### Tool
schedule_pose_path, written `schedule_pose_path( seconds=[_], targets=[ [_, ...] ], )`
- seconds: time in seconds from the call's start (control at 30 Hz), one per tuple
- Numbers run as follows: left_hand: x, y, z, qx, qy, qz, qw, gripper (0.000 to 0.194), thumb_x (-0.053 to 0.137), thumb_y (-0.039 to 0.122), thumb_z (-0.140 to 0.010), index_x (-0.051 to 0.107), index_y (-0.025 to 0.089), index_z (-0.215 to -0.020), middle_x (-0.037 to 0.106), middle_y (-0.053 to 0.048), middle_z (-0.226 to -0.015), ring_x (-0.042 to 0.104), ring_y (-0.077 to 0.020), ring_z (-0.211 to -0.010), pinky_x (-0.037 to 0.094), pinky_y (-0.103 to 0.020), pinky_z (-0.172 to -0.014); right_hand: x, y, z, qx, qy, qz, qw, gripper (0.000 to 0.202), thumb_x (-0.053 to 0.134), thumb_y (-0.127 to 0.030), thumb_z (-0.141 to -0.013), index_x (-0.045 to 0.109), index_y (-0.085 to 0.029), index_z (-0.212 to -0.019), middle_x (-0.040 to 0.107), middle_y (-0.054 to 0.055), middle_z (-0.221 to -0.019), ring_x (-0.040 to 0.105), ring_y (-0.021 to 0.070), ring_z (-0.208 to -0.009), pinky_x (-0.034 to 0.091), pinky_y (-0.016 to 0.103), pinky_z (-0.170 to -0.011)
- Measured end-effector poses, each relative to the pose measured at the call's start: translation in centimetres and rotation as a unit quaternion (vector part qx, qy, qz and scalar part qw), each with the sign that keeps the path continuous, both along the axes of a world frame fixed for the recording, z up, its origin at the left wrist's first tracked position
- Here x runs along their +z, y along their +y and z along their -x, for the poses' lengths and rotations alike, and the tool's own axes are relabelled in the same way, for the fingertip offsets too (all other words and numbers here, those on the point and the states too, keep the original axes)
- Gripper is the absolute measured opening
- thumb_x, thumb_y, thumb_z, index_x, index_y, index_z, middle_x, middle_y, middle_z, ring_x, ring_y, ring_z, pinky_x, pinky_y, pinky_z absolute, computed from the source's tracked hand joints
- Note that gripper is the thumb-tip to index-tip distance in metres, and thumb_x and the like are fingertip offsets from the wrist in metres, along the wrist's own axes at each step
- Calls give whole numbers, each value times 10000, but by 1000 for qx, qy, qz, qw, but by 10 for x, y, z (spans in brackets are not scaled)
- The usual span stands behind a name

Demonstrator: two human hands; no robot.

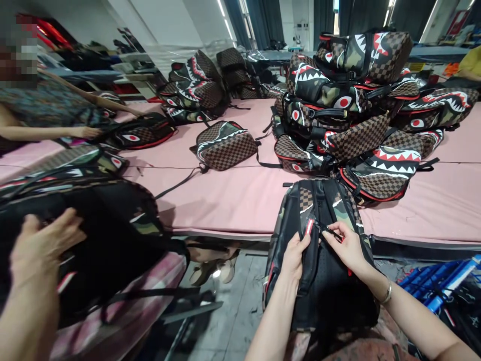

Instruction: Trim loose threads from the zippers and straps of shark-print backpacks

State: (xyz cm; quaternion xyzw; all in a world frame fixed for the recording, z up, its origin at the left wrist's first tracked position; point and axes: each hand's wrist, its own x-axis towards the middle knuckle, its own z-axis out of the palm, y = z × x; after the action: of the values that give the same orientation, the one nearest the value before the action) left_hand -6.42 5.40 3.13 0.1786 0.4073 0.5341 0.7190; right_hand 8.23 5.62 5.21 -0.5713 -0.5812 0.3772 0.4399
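A black backpack [330, 296] with checkered and camouflage panels leans against the table edge in front of me, its back panel and shoulder straps facing up. My left hand [295, 255] is closed around one padded shoulder strap [308, 263], thumb beside a red-and-white striped tab [309, 226]. Close by, my right hand [347, 245] pinches a slim black tool [332, 232], which looks like thread snips, though its shape is partly covered by the fingers. The tool's tip points at the strap near the tab.
A pink-covered table [225, 200] bears a tall pile of shark-mouth backpacks [338, 100] and a single backpack [227, 145]. At left, a co-worker's hand [48, 245] rests on another black backpack [108, 225]. Across the table another person handles a bag [143, 131]. Blue bars [443, 283] stand at lower right.
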Motion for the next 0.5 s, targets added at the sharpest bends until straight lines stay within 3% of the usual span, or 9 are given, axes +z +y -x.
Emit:
schedule_pose_path(
  seconds=[0.3, 0.5],
  targets=[
    [-3, -2, -3, -7, 44, -30, 999, 335, 753, 278, -621, 638, 128, -898, 694, -47, -742, 642, -147, -659, 475, -221, -643, 1, 13, -1, 30, -74, -48, 996, 220, 547, -401, -785, 560, -185, -748, 550, -26, -590, 484, 112, -526, 381, 228, -528],
    [-2, -1, 1, 0, 43, -22, 999, 349, 752, 278, -623, 642, 118, -913, 701, -64, -811, 642, -144, -655, 490, -240, -674, -6, 25, -8, 53, -33, -52, 997, 234, 557, -404, -777, 568, -180, -709, 579, -3, -646, 507, 126, -579, 391, 238, -558]
  ],
)
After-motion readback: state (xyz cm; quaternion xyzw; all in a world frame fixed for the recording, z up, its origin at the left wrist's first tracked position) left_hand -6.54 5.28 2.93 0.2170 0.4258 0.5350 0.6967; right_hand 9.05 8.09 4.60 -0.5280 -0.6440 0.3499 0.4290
